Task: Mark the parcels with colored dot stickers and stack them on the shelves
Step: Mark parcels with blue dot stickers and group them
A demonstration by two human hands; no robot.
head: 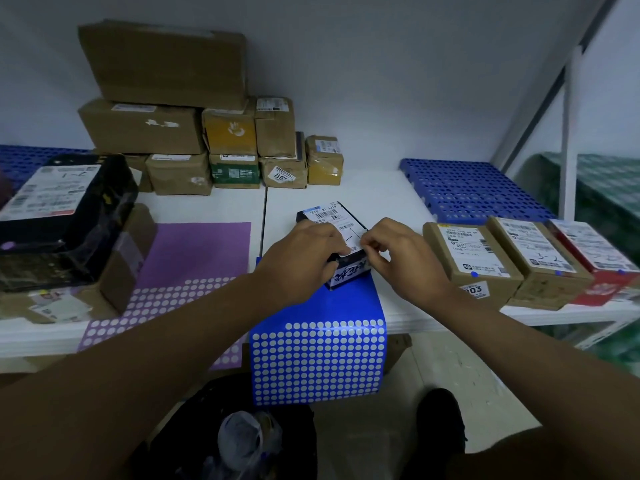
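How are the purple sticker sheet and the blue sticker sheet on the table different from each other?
The purple sticker sheet lies flat on the table, while the blue sticker sheet droops over the front edge. A small dark parcel, held by both hands, sits on the blue sheet's far end; a brown box overlaps the purple sheet's left side. The purple sheet keeps a large solid area; the blue sheet's visible part is mostly white spots. Both have rows of white spots.

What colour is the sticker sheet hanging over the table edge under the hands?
Blue, with rows of white dots: the sticker sheet shows best in the head view.
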